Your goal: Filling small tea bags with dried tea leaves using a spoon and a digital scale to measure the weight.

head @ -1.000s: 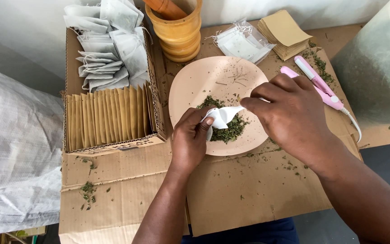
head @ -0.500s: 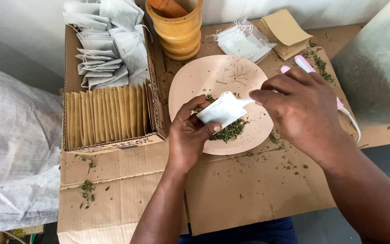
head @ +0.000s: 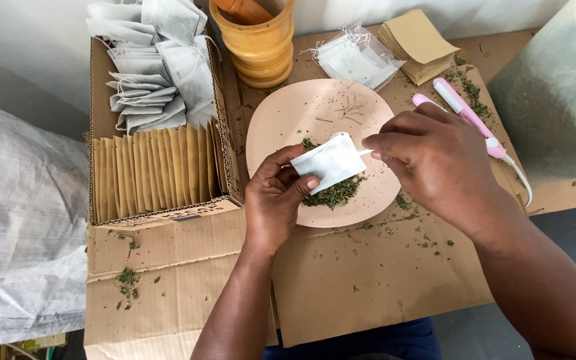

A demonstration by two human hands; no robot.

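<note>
**Filter bag lifted flat over the plate, both hands pinching it**

Landmark: pink plate (head: pixel 281 120).

Nearest the camera, flattened brown cardboard (head: pixel 341 280), matte and creased, lies under the plate, with green crumbs scattered on it. Left hand (head: pixel 271 200) sits at the plate's near edge, fingers curled, thumb and fingertips pinching the white filter bag (head: pixel 328 162). Right hand (head: pixel 435 163) is over the plate's right rim, fingers closed, nipping the bag's right corner.

Change: a second ago the bag was crumpled and dipped into the dried herb (head: pixel 335 193); now it is up, spread out as a flat, soft paper square hovering just above the herb pile. Reads as scooping done, bag being smoothed out.

Right of the plate: pink glossy plastic sealer (head: pixel 465 117), slim, corded. Left of it: corrugated box (head: pixel 98 133) with upright brown envelopes and limp filled bags. Beyond the plate: turned wooden mortar (head: pixel 258 47), loose empty white bags (head: pixel 355 61), stacked tan envelopes (head: pixel 418 43).
</note>
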